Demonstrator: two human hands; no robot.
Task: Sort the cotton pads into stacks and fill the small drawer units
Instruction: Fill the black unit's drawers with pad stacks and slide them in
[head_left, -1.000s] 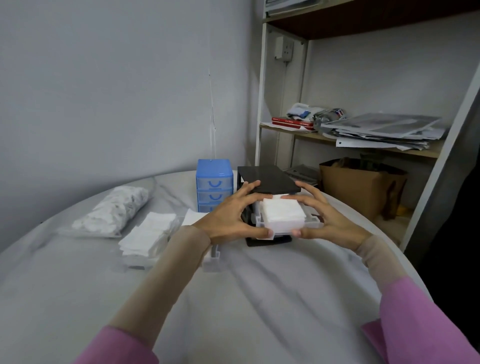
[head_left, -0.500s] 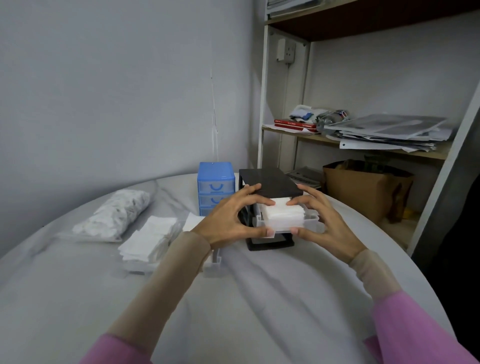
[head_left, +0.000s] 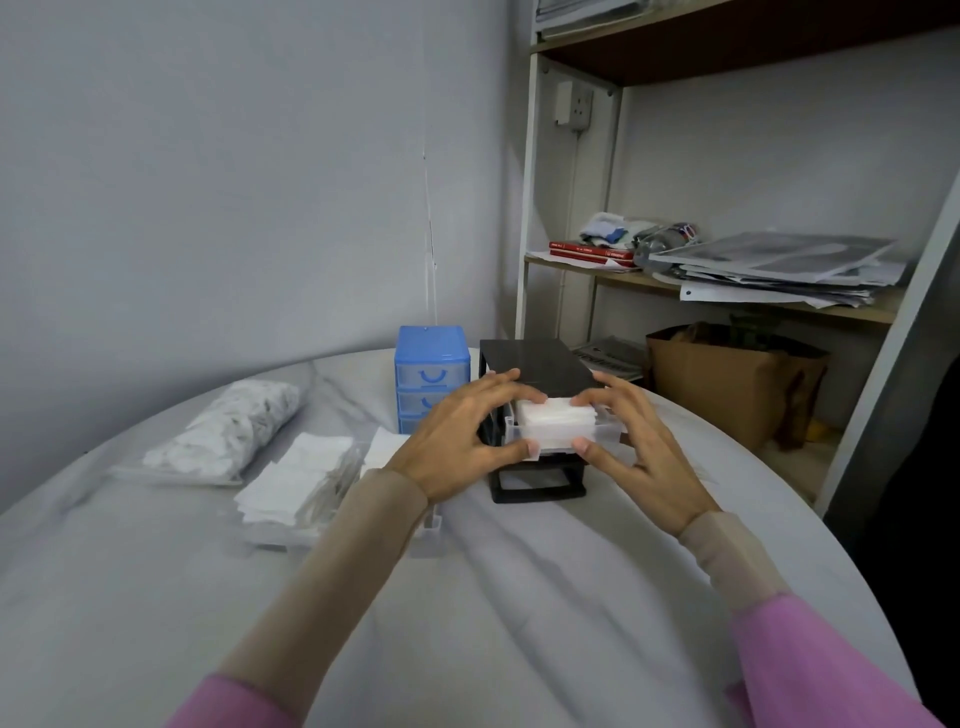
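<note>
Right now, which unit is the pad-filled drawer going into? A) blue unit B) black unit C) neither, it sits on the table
B: both hands hold the clear drawer, stacked with white cotton pads, partway inside the black unit; the blue unit stands apart to its left.

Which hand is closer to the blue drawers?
Left. The left hand sits just in front of the blue drawers, overlapping their lower part in view. The right hand is farther off, beyond the black drawer unit.
</note>
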